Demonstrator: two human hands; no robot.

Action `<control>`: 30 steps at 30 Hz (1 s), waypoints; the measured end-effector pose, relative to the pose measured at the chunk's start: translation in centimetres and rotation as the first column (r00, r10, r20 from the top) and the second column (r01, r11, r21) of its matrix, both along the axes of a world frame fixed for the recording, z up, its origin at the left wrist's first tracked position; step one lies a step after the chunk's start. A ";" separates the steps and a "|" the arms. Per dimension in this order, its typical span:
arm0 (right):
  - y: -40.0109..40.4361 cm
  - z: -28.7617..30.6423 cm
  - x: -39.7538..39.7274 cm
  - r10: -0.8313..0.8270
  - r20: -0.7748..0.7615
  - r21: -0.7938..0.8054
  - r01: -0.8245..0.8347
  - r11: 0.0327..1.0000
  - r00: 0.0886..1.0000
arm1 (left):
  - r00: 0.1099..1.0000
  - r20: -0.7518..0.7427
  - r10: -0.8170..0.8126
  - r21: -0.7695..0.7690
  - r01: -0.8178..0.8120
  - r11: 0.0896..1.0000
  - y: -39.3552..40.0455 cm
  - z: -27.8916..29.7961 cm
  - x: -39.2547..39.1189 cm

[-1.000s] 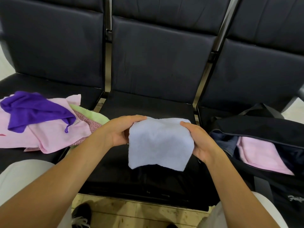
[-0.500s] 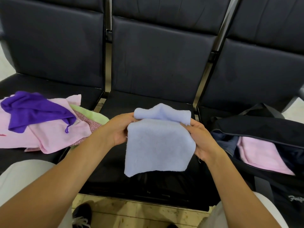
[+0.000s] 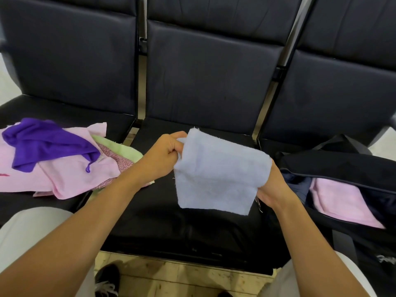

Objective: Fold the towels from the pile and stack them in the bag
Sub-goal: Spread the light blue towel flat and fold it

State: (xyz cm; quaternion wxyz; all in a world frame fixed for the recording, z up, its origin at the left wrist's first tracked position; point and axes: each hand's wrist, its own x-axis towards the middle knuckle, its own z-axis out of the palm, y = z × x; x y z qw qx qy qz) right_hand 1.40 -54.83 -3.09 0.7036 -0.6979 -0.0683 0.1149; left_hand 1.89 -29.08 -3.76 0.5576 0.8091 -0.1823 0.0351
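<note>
I hold a folded light blue towel in the air above the middle black seat. My left hand pinches its upper left edge. My right hand grips its right side, mostly hidden behind the cloth. On the left seat lies the pile of towels: pink ones, a purple one, a green one and a patterned one. The open black bag sits on the right seat with a folded pink towel inside.
Three black padded seats with backrests stand in a row, metal bars between them. Tiled floor and my black shoe show below the seat edge. My light trouser legs frame both lower corners.
The towel was folded over once more and now hangs tilted, shifted to the right. My right hand dropped lower along its right side; my left hand stayed at the upper left edge.
</note>
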 end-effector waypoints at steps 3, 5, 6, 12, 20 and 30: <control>0.0 -0.3 0.2 0.039 -0.009 0.025 -0.039 0.999 0.999 | 0.993 0.121 0.008 0.112 -0.021 0.993 0.4 -0.5 0.3; 0.1 -0.4 0.3 0.015 -0.013 0.035 -0.015 0.999 1.000 | 0.992 0.118 0.036 0.099 -0.047 0.994 0.5 -0.7 0.5; 0.1 -0.5 0.3 -0.006 -0.009 0.036 0.007 0.999 1.000 | 0.993 0.103 0.054 0.083 -0.063 0.995 0.6 -0.7 0.5; 0.4 -0.5 0.6 -0.118 0.037 0.055 0.116 0.992 0.992 | 0.989 0.108 0.101 0.022 -0.104 0.994 0.2 0.3 -0.2; 0.3 -0.5 0.9 -0.225 0.017 0.077 0.223 0.972 0.974 | 0.954 0.131 0.269 -0.068 -0.262 0.963 0.6 0.8 0.4; 0.5 -0.8 1.2 -0.199 0.011 0.165 0.195 0.967 0.980 | 0.929 0.075 0.361 -0.005 -0.362 0.932 1.1 0.4 0.8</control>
